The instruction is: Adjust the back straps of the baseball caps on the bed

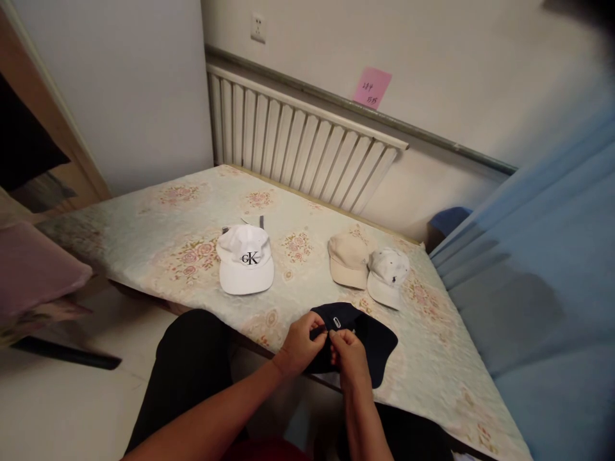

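A dark navy baseball cap (379, 339) lies at the near edge of the bed, its brim pointing right. My left hand (303, 339) is closed on the cap's dark strap, by its back opening. Close beside it, my right hand (346, 352) pinches at the same strap with thumb and finger. A small metal buckle (337, 323) shows on the cap just above my fingers. Farther off on the left sits a white cap (246, 272) with black letters on its front, its strap sticking up behind. To the right, a beige cap (348, 259) touches a white cap with a small dark logo (387, 275).
The caps are on a flower-patterned bed cover (298, 282). A white radiator (298, 137) runs along the wall behind, below a pink note (373, 87). A blue curtain (542, 256) hangs at the right. Pink cloth (41, 269) is at the left.
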{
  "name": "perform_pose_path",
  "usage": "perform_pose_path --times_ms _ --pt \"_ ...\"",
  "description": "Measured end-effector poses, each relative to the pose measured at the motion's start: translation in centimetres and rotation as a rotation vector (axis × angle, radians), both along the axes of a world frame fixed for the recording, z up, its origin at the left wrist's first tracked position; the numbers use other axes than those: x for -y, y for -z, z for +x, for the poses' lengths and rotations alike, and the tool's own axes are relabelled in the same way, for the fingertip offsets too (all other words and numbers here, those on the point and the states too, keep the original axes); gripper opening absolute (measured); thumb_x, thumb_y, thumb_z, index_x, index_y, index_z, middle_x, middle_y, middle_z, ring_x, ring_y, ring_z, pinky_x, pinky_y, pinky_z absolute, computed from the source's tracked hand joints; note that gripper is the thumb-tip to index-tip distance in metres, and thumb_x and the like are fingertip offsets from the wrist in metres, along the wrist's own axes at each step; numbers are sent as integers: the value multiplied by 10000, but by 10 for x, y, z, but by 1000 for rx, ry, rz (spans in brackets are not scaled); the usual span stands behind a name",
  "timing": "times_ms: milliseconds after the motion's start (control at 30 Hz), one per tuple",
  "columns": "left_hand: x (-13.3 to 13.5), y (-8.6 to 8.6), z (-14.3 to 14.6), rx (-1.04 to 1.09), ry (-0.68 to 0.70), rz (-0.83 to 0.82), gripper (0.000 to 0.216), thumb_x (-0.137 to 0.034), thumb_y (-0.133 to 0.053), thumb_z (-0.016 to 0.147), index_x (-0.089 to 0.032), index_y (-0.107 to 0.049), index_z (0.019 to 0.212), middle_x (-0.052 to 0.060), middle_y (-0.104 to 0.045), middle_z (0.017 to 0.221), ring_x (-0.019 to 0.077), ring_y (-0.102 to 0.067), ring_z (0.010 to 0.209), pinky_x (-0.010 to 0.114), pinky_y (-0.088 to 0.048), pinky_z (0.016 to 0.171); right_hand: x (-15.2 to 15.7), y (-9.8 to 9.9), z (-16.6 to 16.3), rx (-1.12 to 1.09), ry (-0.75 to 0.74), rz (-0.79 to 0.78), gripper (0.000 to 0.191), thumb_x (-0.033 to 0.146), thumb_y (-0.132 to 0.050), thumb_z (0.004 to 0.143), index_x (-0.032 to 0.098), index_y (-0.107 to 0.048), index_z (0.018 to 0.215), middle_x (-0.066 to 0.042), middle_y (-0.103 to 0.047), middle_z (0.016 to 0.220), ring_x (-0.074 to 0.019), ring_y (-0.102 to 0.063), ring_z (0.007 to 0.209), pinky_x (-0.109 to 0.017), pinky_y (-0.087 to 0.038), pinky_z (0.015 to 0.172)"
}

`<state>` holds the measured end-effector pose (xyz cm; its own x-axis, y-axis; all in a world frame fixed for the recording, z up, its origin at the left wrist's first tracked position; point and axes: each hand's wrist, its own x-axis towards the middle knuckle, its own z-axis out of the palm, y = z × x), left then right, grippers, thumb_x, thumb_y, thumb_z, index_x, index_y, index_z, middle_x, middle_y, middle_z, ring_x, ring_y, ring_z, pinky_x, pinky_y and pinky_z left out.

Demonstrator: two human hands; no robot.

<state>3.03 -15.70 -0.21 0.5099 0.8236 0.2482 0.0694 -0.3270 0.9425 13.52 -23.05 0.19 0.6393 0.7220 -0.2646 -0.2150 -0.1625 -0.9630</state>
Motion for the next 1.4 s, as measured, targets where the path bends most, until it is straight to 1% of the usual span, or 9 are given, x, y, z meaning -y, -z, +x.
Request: perform_pose_path --times_ms 233,367,500,600,800,933,1067,1233,1400 --pt "3 3 3 -29 16 79 102 -160 -520 732 -192 -556 822 11 -591 788 149 -538 762 264 -415 721 4 -20 -3 342 12 -58 164 368 -673 669 207 -649 685 59 -490 493 -99 -402 478 -231 -287 449" --pt "4 1 1 -52 27 109 96 -152 -510 729 -191 -550 807 12 -581 777 150 -538 757 262 -413 711 1 -21 0 453 -10 -78 148 358 -635 691 215 -652 660 46 -503 504 -115 -411 506 -244 -298 472" --pt "2 2 1 -67 8 105 85 -137 -506 707 -193 -540 762 -2 -561 716 140 -521 704 255 -399 672 1 -19 9 420 37 -68 156 364 -614 714 218 -625 659 63 -447 467 -104 -371 462 -241 -268 442" --pt "2 5 2 -30 5 27 78 -149 -514 708 -193 -545 764 -11 -560 695 131 -519 680 247 -398 657 1 -17 13 341 9 -52 198 402 -600 734 210 -617 688 62 -464 464 -98 -377 416 -235 -267 410" --pt "0 7 3 48 86 -248 103 -162 -551 690 -176 -565 791 -20 -565 667 109 -515 631 223 -391 608 -3 -7 15 217 32 1 210 401 -623 712 191 -618 710 47 -529 516 -86 -433 424 -210 -330 418" --pt "-2 4 0 58 135 -301 120 -124 -536 670 -170 -561 778 -34 -543 631 95 -482 593 210 -361 572 -5 -1 18 188 76 2 210 387 -672 667 185 -652 725 24 -586 582 -112 -530 513 -213 -418 472" --pt "0 3 2 13 78 -200 185 -94 -536 640 -181 -566 801 -21 -569 703 111 -504 660 226 -388 630 -6 -1 18 168 89 27 206 390 -681 664 193 -660 720 4 -636 686 -152 -612 656 -234 -495 558" --pt "4 7 9 -52 -85 5 131 -134 -550 665 -201 -544 778 -10 -558 747 140 -502 721 256 -383 676 -7 -2 15 141 89 53 202 382 -676 681 184 -654 715 5 -630 639 -138 -610 610 -228 -504 550" --pt "5 8 10 -94 -115 81 101 -143 -519 699 -206 -525 777 -5 -552 744 147 -505 718 261 -377 672 -7 -5 13 127 105 85 183 376 -677 679 197 -642 695 19 -631 656 -129 -608 624 -219 -512 576"
